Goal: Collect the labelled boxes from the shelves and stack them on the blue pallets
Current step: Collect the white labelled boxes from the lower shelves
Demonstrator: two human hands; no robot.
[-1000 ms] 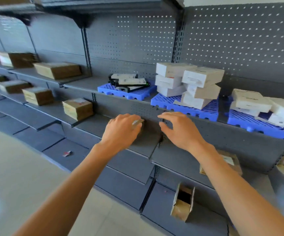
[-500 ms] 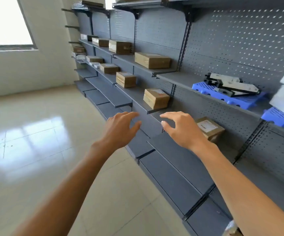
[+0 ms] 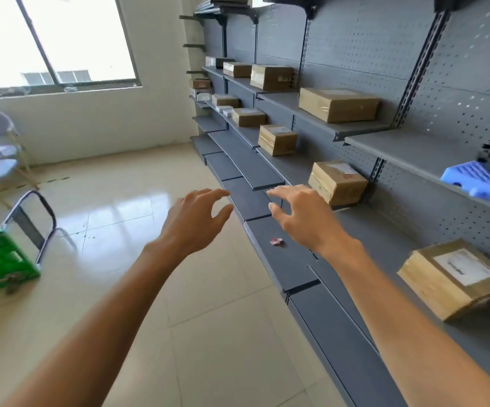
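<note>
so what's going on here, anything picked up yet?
Nothing yet. Both the left hand and right hand are out in front, fingers spread, holding nothing. Brown labelled boxes sit on the grey shelves; the nearest box is just beyond the right hand, untouched. One blue pallet shows at the right edge.

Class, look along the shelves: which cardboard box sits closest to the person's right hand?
The labelled box just beyond the right hand, on the middle shelf; every other cardboard box lies farther along or higher up.
</note>
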